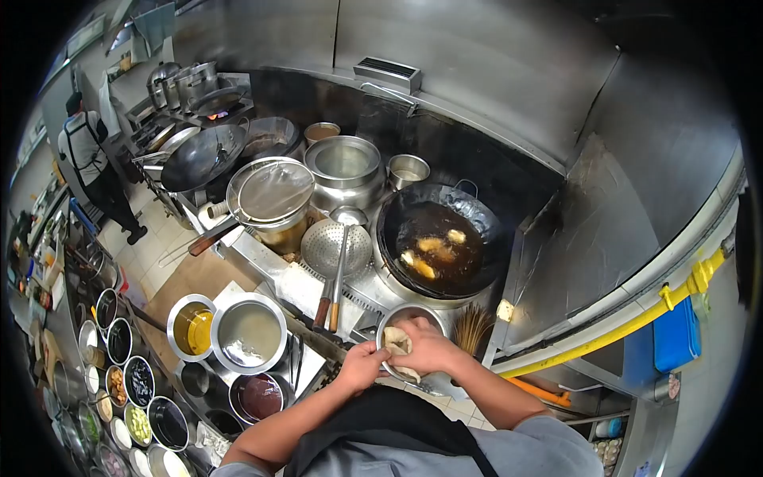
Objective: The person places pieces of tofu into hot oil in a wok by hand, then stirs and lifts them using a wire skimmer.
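A metal bowl (382, 325) sits close in front of my body, with pale, coated pieces of food (397, 340) inside. My left hand (366, 365) is closed at the bowl's left rim. My right hand (427, 347) reaches into the bowl, its fingers curled around a pale piece; the fingertips are partly hidden. Just beyond is a large black wok (482, 213) of dark oil, where several golden pieces (430, 245) are frying. To its left lie a perforated skimmer (336, 248) and a ladle (348, 215), handles pointing toward me.
A bamboo brush (472, 327) stands right of the bowl. Pots (342, 161) and a strainer (276, 189) crowd the stove's left. Containers of yellow oil (193, 327), cloudy liquid (250, 332) and dark red sauce (258, 397) stand left. Another person (85, 151) is at far left.
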Motion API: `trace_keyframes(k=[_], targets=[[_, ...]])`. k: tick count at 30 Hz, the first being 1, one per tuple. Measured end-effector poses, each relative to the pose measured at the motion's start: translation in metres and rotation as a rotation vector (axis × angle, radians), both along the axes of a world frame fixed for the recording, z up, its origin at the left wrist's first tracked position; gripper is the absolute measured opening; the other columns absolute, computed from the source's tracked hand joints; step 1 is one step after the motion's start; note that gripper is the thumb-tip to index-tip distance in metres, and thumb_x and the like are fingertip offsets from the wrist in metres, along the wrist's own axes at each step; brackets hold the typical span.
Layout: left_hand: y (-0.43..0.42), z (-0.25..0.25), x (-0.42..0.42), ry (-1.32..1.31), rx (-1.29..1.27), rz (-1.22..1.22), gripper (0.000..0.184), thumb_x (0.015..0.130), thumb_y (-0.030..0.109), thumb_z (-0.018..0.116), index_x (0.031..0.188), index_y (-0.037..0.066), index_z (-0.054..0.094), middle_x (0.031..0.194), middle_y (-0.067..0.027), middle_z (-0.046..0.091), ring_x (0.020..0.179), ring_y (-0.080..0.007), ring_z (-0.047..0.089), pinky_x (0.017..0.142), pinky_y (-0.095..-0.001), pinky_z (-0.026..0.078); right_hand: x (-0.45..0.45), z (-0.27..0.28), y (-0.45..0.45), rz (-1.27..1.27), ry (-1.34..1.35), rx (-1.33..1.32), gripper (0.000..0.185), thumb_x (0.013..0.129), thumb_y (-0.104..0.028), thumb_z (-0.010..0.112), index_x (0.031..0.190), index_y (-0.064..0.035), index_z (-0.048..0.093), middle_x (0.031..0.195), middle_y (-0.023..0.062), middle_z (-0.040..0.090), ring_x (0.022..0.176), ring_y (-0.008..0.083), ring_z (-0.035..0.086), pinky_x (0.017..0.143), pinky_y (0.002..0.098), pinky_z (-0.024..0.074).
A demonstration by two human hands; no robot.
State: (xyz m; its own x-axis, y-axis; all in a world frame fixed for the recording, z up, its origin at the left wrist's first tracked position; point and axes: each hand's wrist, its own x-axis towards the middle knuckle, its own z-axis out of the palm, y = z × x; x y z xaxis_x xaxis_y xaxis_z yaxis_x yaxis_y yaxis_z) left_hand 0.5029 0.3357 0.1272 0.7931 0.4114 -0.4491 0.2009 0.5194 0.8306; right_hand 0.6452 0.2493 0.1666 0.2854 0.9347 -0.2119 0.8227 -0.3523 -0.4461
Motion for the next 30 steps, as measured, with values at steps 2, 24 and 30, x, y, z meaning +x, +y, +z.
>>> trace_keyframes(k=[2, 24, 30], targets=[[0.001, 0.007, 0.002, -0.016, 0.005, 0.004, 0.015, 0.083, 0.013, 0.049, 0.086, 0.001, 0.057, 0.078, -0.0037, 0.059, 0.066, -0.0103, 0.057, 0.06, -0.0251, 0.051, 0.002, 0.005, -0.003, -0.006, -0.039, -0.006, 0.074, 0.056, -0.032, 0.066, 0.121, -0.0118, 0.037, 0.111, 0.0223, 0.039, 0.099, 0.0394, 0.044, 0.087, 0.0394, 0.0386], [0.011, 0.015, 0.011, 0.052, -0.146, 0.136, 0.013, 0.082, 0.012, 0.052, 0.086, 0.0, 0.054, 0.08, -0.0073, 0.057, 0.068, -0.0158, 0.058, 0.063, -0.0312, 0.054, 0.015, 0.002, 0.006, 0.061, 0.042, 0.323, 0.053, 0.063, -0.011, 0.059, 0.113, -0.0113, 0.042, 0.111, 0.0165, 0.038, 0.102, 0.0351, 0.043, 0.084, 0.0411, 0.0401], [0.01, 0.012, 0.011, 0.003, -0.069, 0.152, 0.014, 0.083, 0.011, 0.05, 0.09, 0.0, 0.055, 0.084, -0.0059, 0.056, 0.073, -0.0136, 0.057, 0.066, -0.0304, 0.054, 0.026, -0.005, -0.001, 0.07, -0.193, 0.129, 0.052, 0.065, -0.013, 0.061, 0.114, -0.0091, 0.045, 0.114, 0.0176, 0.042, 0.097, 0.0339, 0.049, 0.083, 0.0366, 0.0416]])
